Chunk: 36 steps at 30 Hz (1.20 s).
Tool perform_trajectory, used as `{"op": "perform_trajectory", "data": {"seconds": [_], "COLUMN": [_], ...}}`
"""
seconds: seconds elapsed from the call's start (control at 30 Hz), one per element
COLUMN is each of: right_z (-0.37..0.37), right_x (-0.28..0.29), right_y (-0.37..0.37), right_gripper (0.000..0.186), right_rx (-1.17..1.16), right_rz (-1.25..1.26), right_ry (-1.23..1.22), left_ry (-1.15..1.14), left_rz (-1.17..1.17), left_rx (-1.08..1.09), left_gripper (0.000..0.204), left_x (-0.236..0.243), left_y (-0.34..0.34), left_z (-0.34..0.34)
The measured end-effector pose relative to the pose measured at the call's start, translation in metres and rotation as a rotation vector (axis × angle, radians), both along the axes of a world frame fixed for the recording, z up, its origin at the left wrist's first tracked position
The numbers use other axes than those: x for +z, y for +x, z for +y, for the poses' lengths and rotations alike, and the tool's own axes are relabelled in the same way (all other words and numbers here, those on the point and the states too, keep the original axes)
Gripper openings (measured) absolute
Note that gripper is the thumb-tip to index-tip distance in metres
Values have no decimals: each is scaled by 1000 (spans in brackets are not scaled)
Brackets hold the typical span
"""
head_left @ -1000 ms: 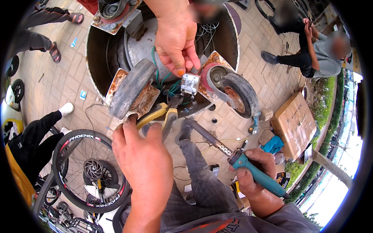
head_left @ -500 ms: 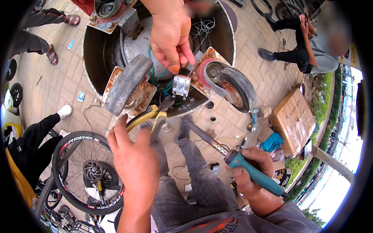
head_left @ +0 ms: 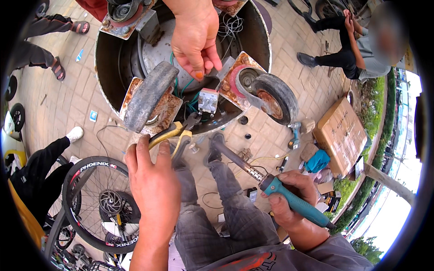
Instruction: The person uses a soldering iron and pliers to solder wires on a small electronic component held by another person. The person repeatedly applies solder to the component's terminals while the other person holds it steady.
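My left hand [head_left: 156, 194] is closed round the yellow-and-black handles of a pair of pliers [head_left: 176, 132]. The pliers' jaws reach the lower left of a small boxy switch [head_left: 208, 100] with metal terminals; whether they grip a terminal or wire I cannot tell. Green wires [head_left: 192, 100] run beside the switch into a round metal drum [head_left: 103, 86]. Gripped in my right hand [head_left: 294, 226] is a teal-handled soldering iron [head_left: 304, 208]. Its dark tip points up and left, below the drum's rim and apart from the switch. Another person's hand [head_left: 195, 43] hangs just above the switch.
Rusty-plated caster wheels [head_left: 151, 97] [head_left: 273, 99] sit on the drum's rim. A bicycle wheel [head_left: 68, 192] stands at lower left. On the right are a cardboard box [head_left: 341, 135], a cordless drill [head_left: 294, 135] and a blue cloth [head_left: 318, 161]. A seated person [head_left: 377, 54] is at upper right.
The other person's fingers have drawn slightly up from the switch. My hands keep their holds on the pliers and soldering iron, and the whole view has shifted a little.
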State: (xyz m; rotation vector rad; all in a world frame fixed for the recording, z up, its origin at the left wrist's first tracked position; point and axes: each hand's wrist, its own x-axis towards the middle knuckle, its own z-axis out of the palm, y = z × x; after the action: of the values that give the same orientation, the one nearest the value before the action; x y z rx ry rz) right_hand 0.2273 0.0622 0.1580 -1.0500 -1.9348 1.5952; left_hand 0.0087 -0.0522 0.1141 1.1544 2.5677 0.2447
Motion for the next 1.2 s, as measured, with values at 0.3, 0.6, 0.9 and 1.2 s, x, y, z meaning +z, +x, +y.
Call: {"op": "perform_trajectory", "data": {"seconds": [0.3, 0.6, 0.9, 1.2], "right_z": [-8, -5, -9, -42], "right_x": [-1, -1, -3, -9], "right_y": [-6, -13, -10, -3], "right_gripper": [41, 42, 42, 42], "right_rx": [-14, 1, -22, -214], "right_rz": [9, 13, -9, -18], "right_ry": [0, 15, 41, 80], "left_ry": [-8, 37, 100, 50], "left_rz": [51, 19, -70, -39], "left_rx": [-42, -41, 6, -92], "left_gripper": [27, 23, 33, 28], "left_x": [-8, -2, -7, -9], "left_y": [-3, 1, -3, -2], "left_z": [1, 2, -1, -9]}}
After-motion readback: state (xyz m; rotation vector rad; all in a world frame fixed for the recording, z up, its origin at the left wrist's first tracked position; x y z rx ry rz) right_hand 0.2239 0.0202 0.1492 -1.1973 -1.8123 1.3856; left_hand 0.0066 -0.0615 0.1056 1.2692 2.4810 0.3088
